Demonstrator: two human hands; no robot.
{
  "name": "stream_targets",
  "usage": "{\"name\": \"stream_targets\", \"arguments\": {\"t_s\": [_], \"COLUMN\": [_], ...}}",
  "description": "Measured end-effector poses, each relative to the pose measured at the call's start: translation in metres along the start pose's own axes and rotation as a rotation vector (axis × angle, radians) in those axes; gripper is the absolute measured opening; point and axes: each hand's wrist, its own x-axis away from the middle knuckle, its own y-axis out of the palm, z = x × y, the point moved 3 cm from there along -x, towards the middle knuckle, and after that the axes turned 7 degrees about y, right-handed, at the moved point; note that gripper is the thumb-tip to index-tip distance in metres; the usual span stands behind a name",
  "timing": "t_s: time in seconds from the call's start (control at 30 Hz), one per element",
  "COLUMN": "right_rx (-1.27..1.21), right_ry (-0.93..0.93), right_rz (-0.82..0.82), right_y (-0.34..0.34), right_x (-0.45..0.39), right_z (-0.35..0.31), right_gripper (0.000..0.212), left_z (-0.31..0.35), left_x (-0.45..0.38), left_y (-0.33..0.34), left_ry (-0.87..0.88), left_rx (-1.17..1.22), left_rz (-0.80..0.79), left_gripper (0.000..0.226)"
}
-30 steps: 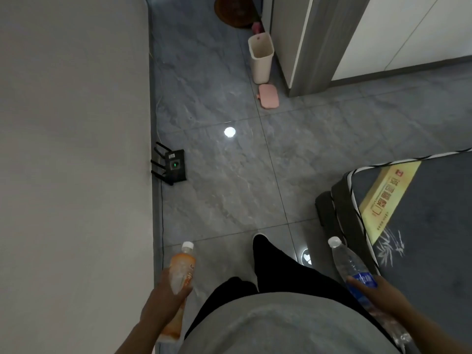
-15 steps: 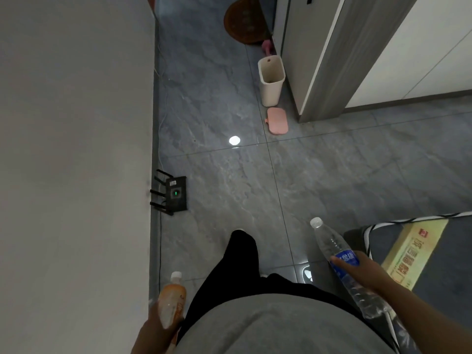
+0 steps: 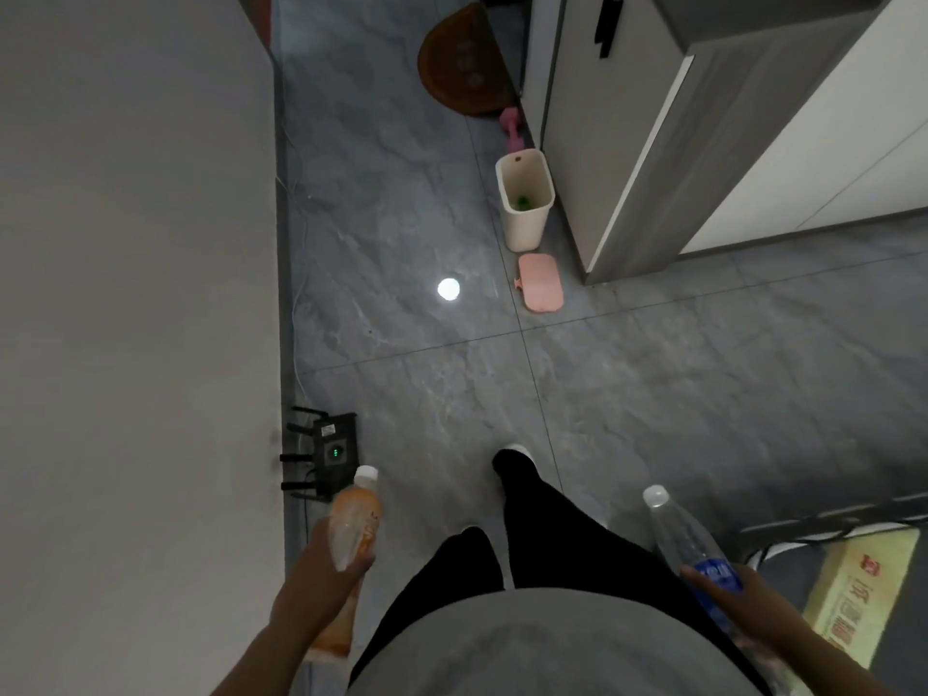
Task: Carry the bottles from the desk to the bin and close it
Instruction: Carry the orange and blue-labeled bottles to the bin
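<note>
The left hand (image 3: 321, 570) is wrapped around an orange bottle (image 3: 351, 535) with a white cap. The right hand (image 3: 738, 600) clasps a clear bottle (image 3: 688, 545) with a blue label. Ahead, the cream bin (image 3: 522, 228) stands open, its pink lid (image 3: 540, 282) on the floor.

Very little print can be read. The yellow box (image 3: 853, 600), lying at the lower right just beside the clear water bottle (image 3: 688, 545), carries large pale Chinese characters along its length and a small red square mark near its far end; the characters are too blurred and cut off by the frame edge to make out. The water bottle has a blue label (image 3: 715, 575) with white lettering, too small to read. The orange bottle (image 3: 354, 524), well to the left of the box, shows faint marks on its wrap, also unreadable.
</note>
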Motion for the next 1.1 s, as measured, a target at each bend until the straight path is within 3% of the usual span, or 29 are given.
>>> {"name": "stream_targets", "arguments": {"t_s": [0.13,0.33,0.5,0.6,0.7,0.87,1.1], "right_rx": [0.091,0.057,0.07,0.104,0.114,0.08,0.018], "right_ry": [-0.066,-0.206,-0.281,-0.288,-0.246,-0.077,0.005], "right_rz": [-0.05,0.017,0.041,0.025,0.038,-0.013,-0.004], "right_y": [-0.034,-0.086,-0.106,-0.106,-0.101,-0.095,-0.106], "right_x": [-0.025,-0.044,-0.046,-0.054,-0.063,-0.07,-0.073], "right_z": [-0.057,-0.17,-0.263,-0.305,-0.334,-0.353,-0.391], "right_gripper": [0.065,0.055,0.06,0.065,0.07,0.069,0.057], "left_z": [0.029,0.044,0.05,0.056,0.067,0.128,0.196], "left_x": [-0.033,-0.053,-0.081,-0.108,-0.144,-0.207,-0.303], "left_y": [-0.009,-0.015,-0.03,-0.047,-0.076,-0.145,-0.212], "left_ry": [-0.061,-0.217,-0.427,-0.464,-0.417,-0.132,-0.041], "left_rx": [-0.003,0.085,0.283,0.237,0.18,0.187,0.064], "left_rz": [-0.008,0.021,0.097,0.149,0.088,0.063,0.039], "left_gripper": [0.078,0.077,0.07,0.069,0.071,0.079,0.075]}}
